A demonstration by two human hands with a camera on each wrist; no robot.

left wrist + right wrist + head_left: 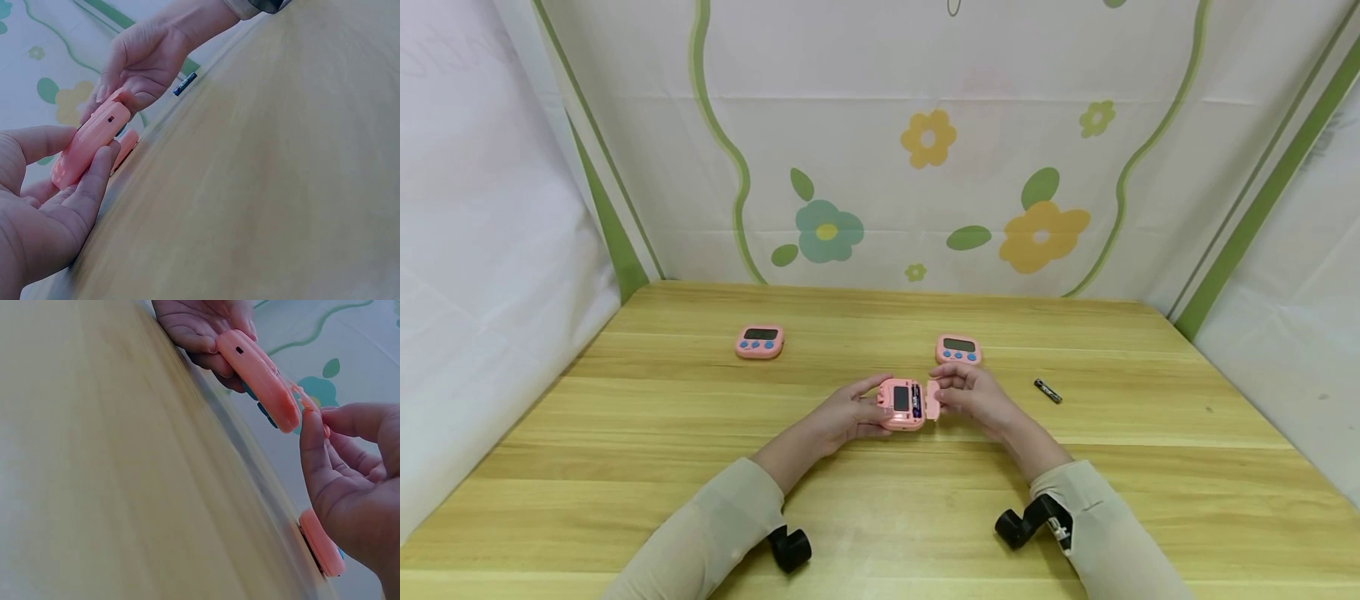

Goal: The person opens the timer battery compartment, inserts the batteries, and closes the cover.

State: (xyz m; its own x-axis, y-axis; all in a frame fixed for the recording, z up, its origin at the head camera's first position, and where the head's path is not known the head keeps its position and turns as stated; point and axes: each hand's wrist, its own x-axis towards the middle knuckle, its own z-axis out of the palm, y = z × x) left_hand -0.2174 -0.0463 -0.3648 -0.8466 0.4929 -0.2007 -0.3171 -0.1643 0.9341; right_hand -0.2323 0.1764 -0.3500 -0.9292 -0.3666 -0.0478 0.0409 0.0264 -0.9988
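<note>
My left hand [847,414] grips a pink digital timer [897,419] by its left side, back facing up. Its battery slot is uncovered and a dark battery [916,401] lies inside. Between thumb and fingers, my right hand [976,402] pinches the pink battery cover [932,401] right beside the slot's edge. In the right wrist view the cover [304,399] tilts up from the rim of the timer [265,384]. The left wrist view shows the timer's side [87,147] held between left thumb and fingers.
A second pink timer [760,342] with blue buttons lies at the back left of the wooden table [880,517]. A third timer [958,350] lies just behind my right hand. One loose battery [1047,391] rests to the right. A flowered cloth [880,192] stands behind the table.
</note>
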